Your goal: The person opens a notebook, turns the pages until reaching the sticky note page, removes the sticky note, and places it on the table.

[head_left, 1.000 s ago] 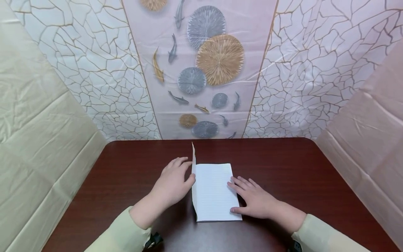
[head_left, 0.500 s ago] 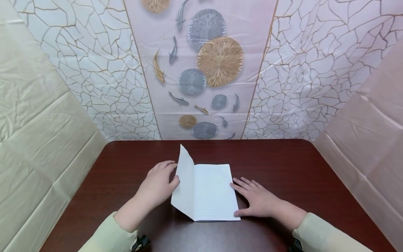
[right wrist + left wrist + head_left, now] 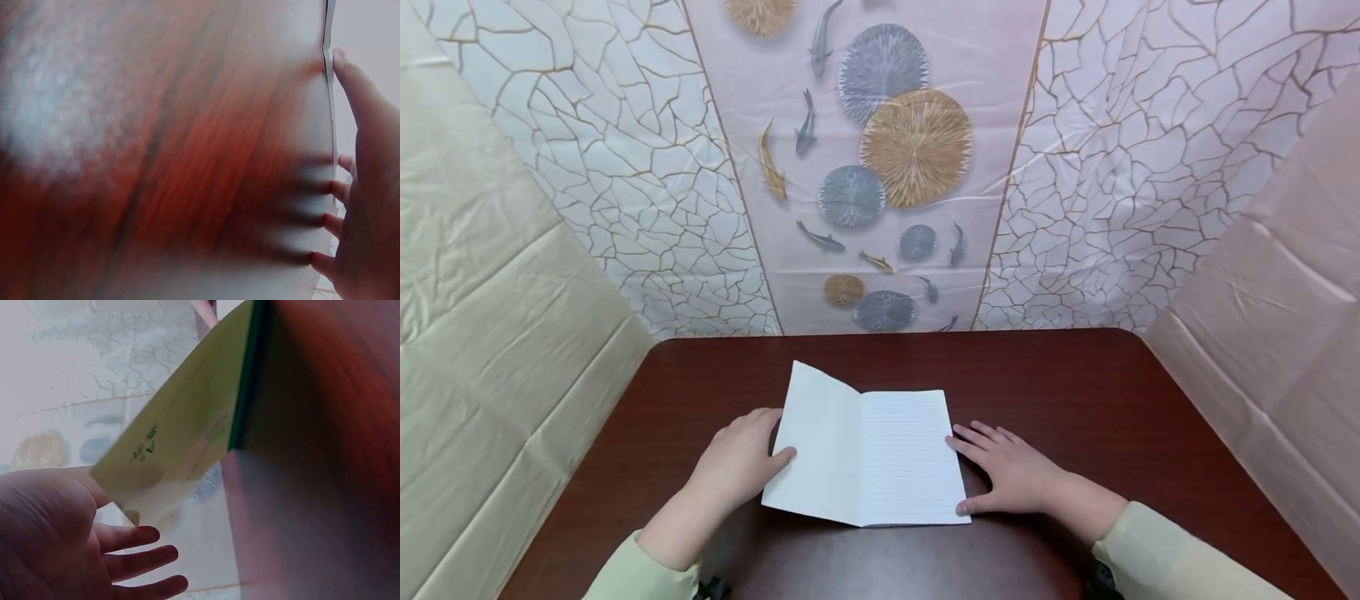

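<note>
A notebook (image 3: 912, 458) lies open on the table, with a lined white page on its right side. Its cover (image 3: 816, 450) leans up to the left at a slant, blank white inside. My left hand (image 3: 737, 458) pinches the cover's outer edge, thumb on the inside and index finger behind. From the left wrist view, the cover's outside (image 3: 169, 419) is yellowish with small dark marks, and a dark green spine strip shows. The left hand's other fingers (image 3: 144, 562) stretch out free. My right hand (image 3: 1015, 475) rests spread at the page's right edge, thumb and index fingertips touching it.
The dark red-brown wooden table (image 3: 1037, 375) has rounded far corners. A patterned cloth backdrop (image 3: 880, 167) hangs behind it, and plain cloth walls (image 3: 497, 333) stand at both sides.
My left hand has moved left and toward me, swinging the cover from nearly upright to a low slant. The right hand has slid slightly off the page toward its edge, then stayed.
</note>
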`<state>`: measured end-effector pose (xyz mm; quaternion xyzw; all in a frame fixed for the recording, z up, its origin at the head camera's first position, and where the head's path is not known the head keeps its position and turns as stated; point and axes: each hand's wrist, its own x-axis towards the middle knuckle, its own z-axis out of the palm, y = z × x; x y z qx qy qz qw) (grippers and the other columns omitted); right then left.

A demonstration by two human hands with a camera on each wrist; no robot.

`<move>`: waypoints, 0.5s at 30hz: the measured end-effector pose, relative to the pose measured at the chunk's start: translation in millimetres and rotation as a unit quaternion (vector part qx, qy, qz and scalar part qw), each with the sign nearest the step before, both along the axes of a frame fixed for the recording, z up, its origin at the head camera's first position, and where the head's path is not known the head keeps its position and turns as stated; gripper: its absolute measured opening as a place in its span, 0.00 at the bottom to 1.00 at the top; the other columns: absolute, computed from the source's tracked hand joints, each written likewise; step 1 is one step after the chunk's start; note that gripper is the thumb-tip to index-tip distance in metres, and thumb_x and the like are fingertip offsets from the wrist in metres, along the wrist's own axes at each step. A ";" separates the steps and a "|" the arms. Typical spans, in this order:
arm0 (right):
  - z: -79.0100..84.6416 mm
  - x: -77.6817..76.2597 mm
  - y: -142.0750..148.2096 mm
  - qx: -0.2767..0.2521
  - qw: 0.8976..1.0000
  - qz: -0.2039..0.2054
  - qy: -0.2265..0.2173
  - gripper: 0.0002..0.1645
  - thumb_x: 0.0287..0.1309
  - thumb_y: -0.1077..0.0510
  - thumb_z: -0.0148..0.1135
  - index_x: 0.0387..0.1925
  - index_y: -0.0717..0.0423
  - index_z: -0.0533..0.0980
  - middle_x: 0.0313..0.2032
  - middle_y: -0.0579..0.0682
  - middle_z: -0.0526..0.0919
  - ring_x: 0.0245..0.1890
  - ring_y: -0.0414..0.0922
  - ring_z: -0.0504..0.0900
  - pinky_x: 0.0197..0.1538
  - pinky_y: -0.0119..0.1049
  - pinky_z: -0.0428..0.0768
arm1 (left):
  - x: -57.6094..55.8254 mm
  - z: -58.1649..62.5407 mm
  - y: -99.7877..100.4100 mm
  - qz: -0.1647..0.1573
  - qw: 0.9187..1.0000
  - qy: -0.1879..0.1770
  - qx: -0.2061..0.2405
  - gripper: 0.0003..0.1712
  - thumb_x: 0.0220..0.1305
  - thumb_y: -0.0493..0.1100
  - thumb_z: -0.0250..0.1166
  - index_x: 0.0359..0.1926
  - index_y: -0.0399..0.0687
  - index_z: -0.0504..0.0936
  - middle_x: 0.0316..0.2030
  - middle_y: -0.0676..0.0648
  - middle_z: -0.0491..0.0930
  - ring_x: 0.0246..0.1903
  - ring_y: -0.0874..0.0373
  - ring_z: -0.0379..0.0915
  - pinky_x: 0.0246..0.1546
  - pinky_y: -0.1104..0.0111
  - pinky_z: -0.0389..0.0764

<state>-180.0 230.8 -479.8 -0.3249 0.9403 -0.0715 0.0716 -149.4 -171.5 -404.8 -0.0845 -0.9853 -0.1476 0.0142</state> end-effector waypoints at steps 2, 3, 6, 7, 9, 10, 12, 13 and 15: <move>0.2 0.2 -0.1 -0.001 1.000 -0.001 -0.002 0.62 0.47 0.14 0.52 0.75 0.45 0.59 0.74 0.51 0.59 0.74 0.58 0.54 0.70 0.61 0.57 | 0.8 -3.6 -3.4 0.006 1.000 -0.013 -0.012 0.35 0.61 0.52 0.69 0.63 0.37 0.74 0.60 0.37 0.75 0.59 0.39 0.71 0.55 0.43 0.72; 0.7 0.5 -0.2 -0.002 1.000 -0.001 -0.004 0.62 0.47 0.14 0.52 0.76 0.45 0.59 0.74 0.51 0.59 0.74 0.58 0.54 0.70 0.61 0.57 | 1.1 -5.0 -4.5 0.009 1.000 -0.021 -0.018 0.36 0.60 0.53 0.70 0.63 0.36 0.74 0.59 0.36 0.75 0.59 0.38 0.71 0.55 0.43 0.72; 2.2 0.9 -0.1 -0.005 1.000 -0.003 -0.012 0.63 0.47 0.14 0.52 0.76 0.45 0.59 0.74 0.52 0.59 0.74 0.59 0.54 0.70 0.61 0.57 | 0.6 -9.1 -6.0 0.013 0.998 -0.046 -0.036 0.38 0.60 0.55 0.70 0.63 0.34 0.74 0.59 0.35 0.75 0.58 0.36 0.71 0.54 0.42 0.72; 2.6 0.9 -0.1 -0.005 1.000 -0.005 -0.015 0.63 0.47 0.14 0.52 0.76 0.45 0.59 0.75 0.51 0.58 0.74 0.58 0.54 0.70 0.61 0.56 | 0.0 -11.2 -6.3 0.015 0.998 -0.054 -0.043 0.40 0.60 0.55 0.70 0.64 0.33 0.73 0.59 0.34 0.74 0.58 0.35 0.71 0.53 0.41 0.72; 3.5 1.2 0.0 -0.002 1.000 -0.009 -0.021 0.63 0.46 0.14 0.52 0.76 0.44 0.58 0.75 0.50 0.57 0.75 0.58 0.53 0.70 0.61 0.56 | -1.7 -16.6 -7.0 0.018 0.996 -0.071 -0.059 0.43 0.60 0.57 0.70 0.65 0.31 0.70 0.60 0.33 0.73 0.59 0.34 0.69 0.54 0.40 0.71; 3.7 1.1 -0.2 -0.001 1.000 -0.010 -0.024 0.63 0.46 0.14 0.52 0.76 0.43 0.57 0.75 0.50 0.57 0.75 0.57 0.52 0.70 0.61 0.55 | -2.6 -19.4 -7.1 0.020 0.995 -0.079 -0.066 0.45 0.60 0.58 0.70 0.66 0.30 0.69 0.61 0.32 0.72 0.60 0.34 0.68 0.55 0.40 0.70; 4.4 1.1 -0.6 -0.004 1.000 -0.011 -0.029 0.63 0.47 0.15 0.53 0.76 0.43 0.57 0.75 0.50 0.57 0.75 0.58 0.52 0.70 0.62 0.55 | -3.9 -24.8 -6.5 0.024 0.993 -0.089 -0.078 0.49 0.60 0.59 0.70 0.69 0.28 0.64 0.64 0.31 0.68 0.63 0.33 0.64 0.57 0.39 0.68; 4.9 1.2 -0.9 -0.004 0.999 -0.011 -0.031 0.63 0.47 0.15 0.53 0.76 0.43 0.57 0.76 0.50 0.56 0.75 0.57 0.51 0.70 0.62 0.55 | -4.5 -27.5 -5.9 0.025 0.992 -0.091 -0.084 0.51 0.59 0.59 0.70 0.69 0.27 0.62 0.65 0.30 0.67 0.64 0.32 0.63 0.58 0.40 0.67; 5.4 1.2 -1.6 -0.007 0.999 -0.009 -0.033 0.62 0.47 0.15 0.53 0.76 0.44 0.58 0.75 0.50 0.57 0.75 0.58 0.52 0.70 0.63 0.55 | -4.4 -30.4 -3.6 0.025 0.991 -0.090 -0.092 0.53 0.59 0.59 0.71 0.70 0.26 0.60 0.67 0.29 0.64 0.65 0.32 0.60 0.60 0.40 0.66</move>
